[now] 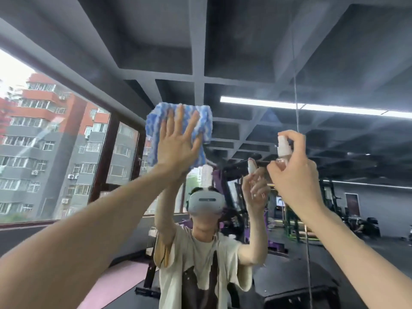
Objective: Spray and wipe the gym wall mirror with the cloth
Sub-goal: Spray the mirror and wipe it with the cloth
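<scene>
Your left arm reaches up and forward from the lower left, nearly straight, with the wrist bent back. Your left hand (178, 143) lies flat, fingers straight and spread. Its palm presses the blue-and-white knobbly cloth (206, 121) against the mirror (245, 52). The cloth sits high on the glass, left of centre, and shows above and on both sides of your fingers.

Your right arm rises from the lower right, with the hand at about the height of your left wrist. Your right hand (294, 175) is curled round a small clear spray bottle (284, 148) with a white pump head. The forefinger arches over the top of the head, and the other fingers and thumb wrap the body. The bottle stands upright, near the glass and well to the right of the cloth. It is just left of the thin vertical seam (295, 85) between mirror panels. Any print on the bottle is too small to read.

In the mirror, your reflection (207, 253) stands facing you in a pale T-shirt. It wears a white headset (206, 202), and the dark marking on the front cannot be read. To the left is a large window (55, 141) with red and grey apartment blocks beyond it. A long light strip (260, 102) glows on the dark ceiling to the right of the cloth.
</scene>
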Motion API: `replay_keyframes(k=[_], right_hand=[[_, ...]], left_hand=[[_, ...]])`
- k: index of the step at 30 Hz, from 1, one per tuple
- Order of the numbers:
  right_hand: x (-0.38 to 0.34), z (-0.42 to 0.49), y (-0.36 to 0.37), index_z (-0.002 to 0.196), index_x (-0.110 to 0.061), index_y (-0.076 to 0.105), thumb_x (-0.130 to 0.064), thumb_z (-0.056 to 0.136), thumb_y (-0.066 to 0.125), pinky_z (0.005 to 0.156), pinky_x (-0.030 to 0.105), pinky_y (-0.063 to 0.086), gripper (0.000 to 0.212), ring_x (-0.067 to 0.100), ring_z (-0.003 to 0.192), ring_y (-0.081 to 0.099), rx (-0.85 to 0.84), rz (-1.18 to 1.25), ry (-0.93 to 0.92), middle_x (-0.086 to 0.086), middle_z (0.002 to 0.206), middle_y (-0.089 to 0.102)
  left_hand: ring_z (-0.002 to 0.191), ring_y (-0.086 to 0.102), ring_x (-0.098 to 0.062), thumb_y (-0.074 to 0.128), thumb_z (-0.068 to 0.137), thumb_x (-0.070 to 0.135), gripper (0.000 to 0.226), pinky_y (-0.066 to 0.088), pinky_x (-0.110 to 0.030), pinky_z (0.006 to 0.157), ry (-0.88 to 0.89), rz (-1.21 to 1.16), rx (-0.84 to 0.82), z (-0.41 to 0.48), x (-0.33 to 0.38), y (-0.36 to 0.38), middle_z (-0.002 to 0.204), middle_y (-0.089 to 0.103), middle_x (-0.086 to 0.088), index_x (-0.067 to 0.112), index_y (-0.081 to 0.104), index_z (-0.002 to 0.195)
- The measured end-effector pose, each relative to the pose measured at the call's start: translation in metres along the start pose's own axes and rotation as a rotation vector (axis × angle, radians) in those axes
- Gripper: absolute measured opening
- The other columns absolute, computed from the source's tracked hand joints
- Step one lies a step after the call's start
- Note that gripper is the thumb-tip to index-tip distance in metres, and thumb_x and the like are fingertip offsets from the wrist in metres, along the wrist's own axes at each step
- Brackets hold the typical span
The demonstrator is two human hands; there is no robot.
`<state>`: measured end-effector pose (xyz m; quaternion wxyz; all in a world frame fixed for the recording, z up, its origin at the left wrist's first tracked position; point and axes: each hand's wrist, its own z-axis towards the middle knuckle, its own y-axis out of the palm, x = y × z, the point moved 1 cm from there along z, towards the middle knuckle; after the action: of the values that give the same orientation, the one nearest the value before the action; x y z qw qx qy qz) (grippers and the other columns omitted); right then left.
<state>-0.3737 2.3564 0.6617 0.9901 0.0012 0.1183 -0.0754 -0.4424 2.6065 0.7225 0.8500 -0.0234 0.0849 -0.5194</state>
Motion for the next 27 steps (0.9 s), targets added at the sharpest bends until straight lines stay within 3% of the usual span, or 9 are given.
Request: replay_keyframes(k=[3,5,7,10,12,15,18,23,27], right_hand=[[0.007,0.009,-0.001,0.130,-0.027,0.036,-0.006,0.090,0.060,0.047,0.029,0.043,0.051,0.017,0.060,0.058,0.067,-0.006,0.031,-0.006,0.076,0.052],[0.006,0.013,-0.001,0.129,-0.029,0.034,-0.006,0.091,0.060,0.052,0.044,0.054,0.052,0.026,0.059,0.062,0.077,0.065,0.061,0.000,0.079,0.055],[0.003,0.014,-0.002,0.129,-0.030,0.031,-0.007,0.092,0.060,0.053,0.050,0.056,0.052,0.030,0.058,0.063,0.074,0.137,0.087,0.005,0.080,0.057],[0.000,0.013,-0.004,0.131,-0.021,0.024,-0.012,0.094,0.059,0.053,0.045,0.057,0.052,0.029,0.057,0.063,0.125,0.201,0.046,0.004,0.078,0.057],[-0.004,0.012,-0.004,0.129,-0.020,0.020,-0.012,0.097,0.054,0.054,0.039,0.055,0.047,0.028,0.057,0.061,0.105,0.255,0.061,0.003,0.079,0.055],[-0.011,0.020,0.007,0.121,-0.023,0.018,-0.001,0.097,0.040,0.062,0.035,0.049,0.039,0.024,0.062,0.052,-0.023,0.487,0.205,0.005,0.083,0.048],[-0.031,0.032,0.030,0.128,-0.014,0.029,-0.008,0.100,0.044,0.071,0.029,0.052,0.032,0.024,0.075,0.056,-0.179,0.606,0.246,0.006,0.092,0.050],[-0.059,0.067,0.084,0.135,-0.012,0.047,-0.028,0.097,0.058,0.088,0.022,0.052,0.043,0.010,0.105,0.059,-0.111,0.470,0.046,0.004,0.123,0.056],[-0.062,0.087,0.119,0.130,0.003,0.051,-0.006,0.097,0.052,0.081,0.009,0.041,0.034,0.015,0.094,0.051,0.008,0.338,-0.052,0.009,0.110,0.048]], left_hand=[[0.149,-0.003,-0.032,0.018,0.097,0.055,0.060,-0.005,-0.046,0.120,0.799,0.068,-0.113,-0.037,0.064,0.012,0.163,0.004,-0.008,0.035,0.014,0.154],[0.149,-0.003,-0.029,0.017,0.097,0.057,0.060,-0.009,-0.044,0.119,1.124,0.188,-0.227,-0.046,0.076,0.012,0.162,-0.001,-0.004,0.037,0.012,0.153],[0.148,-0.010,-0.024,0.010,0.096,0.061,0.062,-0.010,-0.041,0.120,0.965,0.208,-0.197,-0.026,0.070,0.008,0.160,-0.011,-0.001,0.038,0.001,0.153],[0.148,-0.016,-0.023,0.014,0.095,0.064,0.066,-0.014,-0.037,0.118,0.265,0.085,-0.122,0.021,0.042,0.000,0.161,-0.017,-0.002,0.038,-0.005,0.152],[0.146,-0.022,-0.020,0.015,0.097,0.060,0.061,-0.016,-0.037,0.116,0.036,-0.133,-0.165,0.037,0.037,-0.005,0.160,-0.021,-0.002,0.041,-0.003,0.152],[0.146,-0.022,-0.019,0.010,0.105,0.044,0.046,-0.017,-0.038,0.115,0.002,-0.521,-0.293,0.041,0.040,-0.026,0.161,-0.018,-0.003,0.044,0.022,0.149],[0.149,0.003,-0.024,0.007,0.096,0.065,0.064,0.001,-0.046,0.119,-0.048,-0.968,-0.342,0.045,0.030,-0.047,0.161,0.010,-0.008,0.045,0.067,0.103],[0.131,0.043,-0.015,0.050,0.072,0.083,0.089,0.027,-0.040,0.111,-0.113,-1.092,-0.498,0.057,0.022,-0.058,0.140,0.050,0.001,0.010,0.060,0.121],[0.095,0.055,-0.003,0.071,0.083,0.038,0.042,0.041,-0.021,0.088,-0.115,-1.086,-0.392,0.062,0.018,-0.061,0.102,0.060,0.004,0.000,0.070,0.101]])
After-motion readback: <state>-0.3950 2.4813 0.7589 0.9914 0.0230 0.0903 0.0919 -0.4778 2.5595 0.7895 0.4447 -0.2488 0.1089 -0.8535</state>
